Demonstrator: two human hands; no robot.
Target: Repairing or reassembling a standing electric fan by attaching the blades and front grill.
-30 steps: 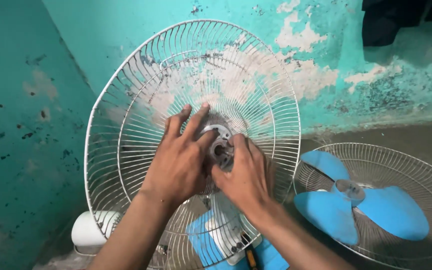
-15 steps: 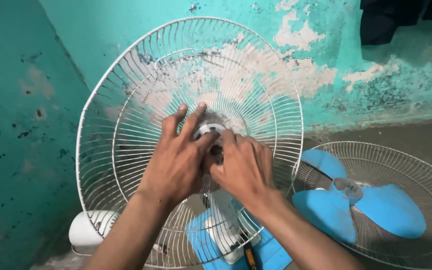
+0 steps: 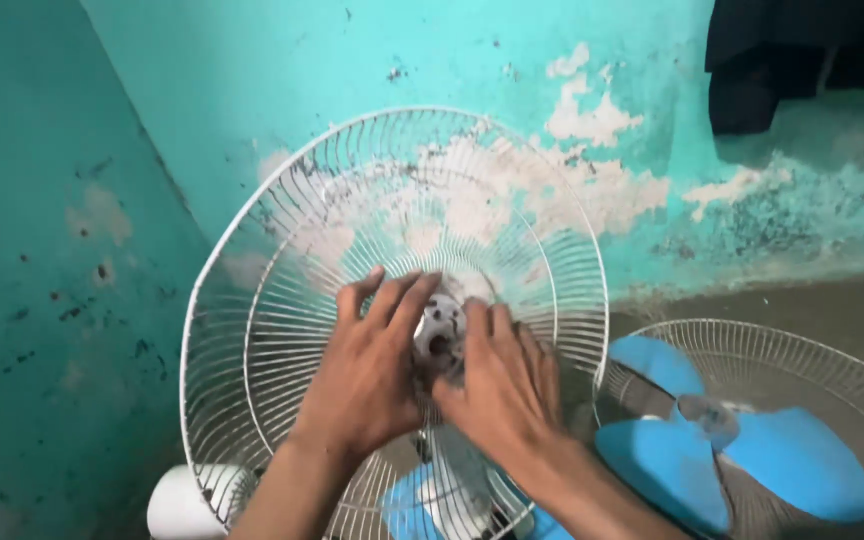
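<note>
The wire fan guard (image 3: 282, 260) is white, its thin ribs fanning out from a silvery grey hub (image 3: 439, 335). Behind it the wall (image 3: 252, 80) is turquoise, mottled with pale peeled patches and dark specks. The fan blades (image 3: 732, 465) are sky blue inside a second white wire guard (image 3: 832, 370).

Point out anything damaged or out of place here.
The wall behind the white fan guard has large peeled paint patches. The blue fan blade lies loose in a second guard on the floor. Both hands rest on the guard's hub.
</note>
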